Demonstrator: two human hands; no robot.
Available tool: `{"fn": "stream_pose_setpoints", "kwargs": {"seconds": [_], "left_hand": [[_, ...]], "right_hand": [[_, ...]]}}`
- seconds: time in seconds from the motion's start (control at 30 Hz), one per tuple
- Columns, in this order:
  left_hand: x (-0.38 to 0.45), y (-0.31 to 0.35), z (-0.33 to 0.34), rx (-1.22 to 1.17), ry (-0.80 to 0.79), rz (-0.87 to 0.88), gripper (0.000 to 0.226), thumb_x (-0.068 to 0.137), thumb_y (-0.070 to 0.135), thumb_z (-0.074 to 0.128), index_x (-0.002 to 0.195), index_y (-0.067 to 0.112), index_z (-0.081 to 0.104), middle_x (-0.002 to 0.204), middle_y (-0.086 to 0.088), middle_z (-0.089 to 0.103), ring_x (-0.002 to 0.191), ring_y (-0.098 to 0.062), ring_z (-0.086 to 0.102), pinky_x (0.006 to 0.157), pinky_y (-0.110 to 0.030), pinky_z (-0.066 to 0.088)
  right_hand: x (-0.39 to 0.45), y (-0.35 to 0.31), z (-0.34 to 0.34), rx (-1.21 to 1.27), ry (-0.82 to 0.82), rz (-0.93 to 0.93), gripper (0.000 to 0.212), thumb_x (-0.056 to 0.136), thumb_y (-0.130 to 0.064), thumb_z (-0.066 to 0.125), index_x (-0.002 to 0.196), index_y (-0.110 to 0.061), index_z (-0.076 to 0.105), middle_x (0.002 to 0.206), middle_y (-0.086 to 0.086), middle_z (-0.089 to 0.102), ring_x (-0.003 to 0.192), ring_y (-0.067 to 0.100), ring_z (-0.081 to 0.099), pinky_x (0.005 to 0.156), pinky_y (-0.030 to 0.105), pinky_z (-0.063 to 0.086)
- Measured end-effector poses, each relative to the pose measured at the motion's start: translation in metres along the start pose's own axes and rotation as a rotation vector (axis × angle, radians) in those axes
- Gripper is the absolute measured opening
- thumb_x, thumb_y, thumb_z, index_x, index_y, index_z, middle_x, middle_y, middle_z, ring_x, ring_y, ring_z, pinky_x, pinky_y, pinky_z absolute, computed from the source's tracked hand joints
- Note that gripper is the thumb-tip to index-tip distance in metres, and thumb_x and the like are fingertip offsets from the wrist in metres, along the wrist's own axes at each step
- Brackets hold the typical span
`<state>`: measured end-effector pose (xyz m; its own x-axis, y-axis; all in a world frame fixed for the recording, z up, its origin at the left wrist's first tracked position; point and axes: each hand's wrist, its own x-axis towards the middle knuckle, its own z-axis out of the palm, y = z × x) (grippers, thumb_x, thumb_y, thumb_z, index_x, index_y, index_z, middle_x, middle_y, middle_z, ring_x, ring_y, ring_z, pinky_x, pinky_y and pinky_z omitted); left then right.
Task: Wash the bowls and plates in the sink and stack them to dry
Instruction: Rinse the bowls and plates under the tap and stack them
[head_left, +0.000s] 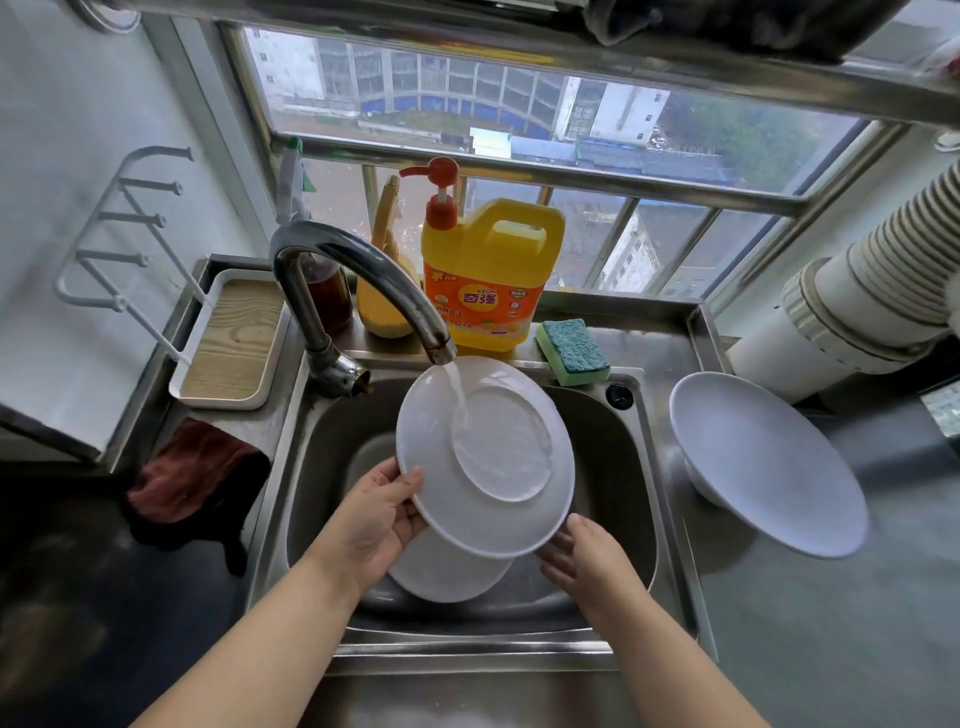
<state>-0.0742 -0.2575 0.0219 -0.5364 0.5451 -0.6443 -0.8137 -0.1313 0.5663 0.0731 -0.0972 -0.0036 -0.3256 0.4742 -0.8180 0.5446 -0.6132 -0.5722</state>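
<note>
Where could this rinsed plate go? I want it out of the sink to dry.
Bare steel counter lies right of the sink, in front of the upturned white dish. The wood-lined tray left of the faucet is bare too. The back ledge is crowded: detergent jug, bottles, sponge.

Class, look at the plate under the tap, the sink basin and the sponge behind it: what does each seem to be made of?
Plate: smooth glossy white, probably melamine or glazed ceramic; look alone can't settle it. Sink: brushed grey metal with dull reflections, likely stainless steel. Sponge: soft green foam with a rough blue scouring layer on top.
</note>
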Motion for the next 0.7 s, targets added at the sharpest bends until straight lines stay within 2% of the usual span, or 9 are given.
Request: {"fn": "stream_pose_setpoints", "kwargs": {"seconds": [0.03, 0.1, 0.23, 0.37, 0.47, 0.6, 0.7], "left_hand": [[0.000, -0.002, 0.001, -0.003, -0.012, 0.001, 0.022, 0.097, 0.003, 0.046, 0.112, 0.006, 0.062, 0.089, -0.011, 0.074, 0.076, -0.021, 0.071, 0.064, -0.030, 0.060], [0.000, -0.004, 0.004, -0.001, -0.034, 0.002, 0.022, 0.096, 0.004, 0.048, 0.111, 0.007, 0.062, 0.092, -0.010, 0.074, 0.079, -0.021, 0.072, 0.065, -0.031, 0.060], [0.000, -0.007, 0.009, -0.006, -0.065, 0.017, 0.021, 0.095, 0.004, 0.049, 0.111, 0.006, 0.062, 0.092, -0.010, 0.074, 0.079, -0.021, 0.072, 0.069, -0.032, 0.060], [0.002, -0.006, 0.014, 0.018, -0.086, 0.029, 0.022, 0.095, 0.004, 0.048, 0.112, 0.006, 0.062, 0.094, -0.010, 0.073, 0.081, -0.020, 0.071, 0.070, -0.031, 0.060], [0.005, -0.004, 0.020, 0.025, -0.087, 0.031, 0.022, 0.096, 0.005, 0.047, 0.112, 0.006, 0.062, 0.095, -0.010, 0.073, 0.083, -0.020, 0.070, 0.077, -0.033, 0.059], [0.009, 0.000, 0.027, 0.007, -0.092, 0.031, 0.021, 0.098, 0.007, 0.045, 0.110, 0.008, 0.063, 0.096, -0.008, 0.074, 0.087, -0.020, 0.070, 0.077, -0.033, 0.059], [0.012, 0.002, 0.032, -0.010, -0.083, 0.037, 0.022, 0.099, 0.010, 0.044, 0.111, 0.013, 0.062, 0.103, -0.009, 0.072, 0.097, -0.023, 0.067, 0.085, -0.038, 0.055]], "right_hand": [[0.000, -0.001, 0.002, 0.099, -0.021, 0.038, 0.022, 0.104, -0.021, 0.036, 0.115, -0.011, 0.051, 0.113, 0.012, 0.063, 0.104, 0.029, 0.061, 0.094, 0.045, 0.049], [0.000, -0.001, 0.004, 0.202, -0.027, 0.063, 0.022, 0.103, -0.018, 0.040, 0.110, -0.006, 0.057, 0.103, 0.015, 0.067, 0.094, 0.030, 0.065, 0.078, 0.041, 0.054], [0.001, 0.000, 0.004, 0.317, -0.037, 0.095, 0.030, 0.103, -0.015, 0.040, 0.127, -0.002, 0.053, 0.105, 0.020, 0.069, 0.094, 0.034, 0.068, 0.067, 0.040, 0.057], [-0.002, 0.000, 0.005, 0.360, -0.069, 0.106, 0.037, 0.102, -0.012, 0.042, 0.138, -0.004, 0.043, 0.108, 0.020, 0.066, 0.095, 0.034, 0.066, 0.067, 0.041, 0.055], [-0.001, -0.001, 0.005, 0.378, -0.074, 0.110, 0.039, 0.101, -0.010, 0.043, 0.139, -0.002, 0.041, 0.110, 0.021, 0.064, 0.098, 0.035, 0.064, 0.077, 0.044, 0.053], [0.000, -0.005, 0.005, 0.411, -0.075, 0.095, 0.040, 0.101, -0.011, 0.043, 0.140, -0.003, 0.040, 0.109, 0.021, 0.062, 0.097, 0.035, 0.063, 0.077, 0.044, 0.052], [0.002, -0.009, 0.003, 0.438, -0.087, 0.070, 0.039, 0.102, -0.011, 0.042, 0.140, -0.004, 0.040, 0.111, 0.021, 0.061, 0.099, 0.035, 0.062, 0.083, 0.045, 0.051]]}}
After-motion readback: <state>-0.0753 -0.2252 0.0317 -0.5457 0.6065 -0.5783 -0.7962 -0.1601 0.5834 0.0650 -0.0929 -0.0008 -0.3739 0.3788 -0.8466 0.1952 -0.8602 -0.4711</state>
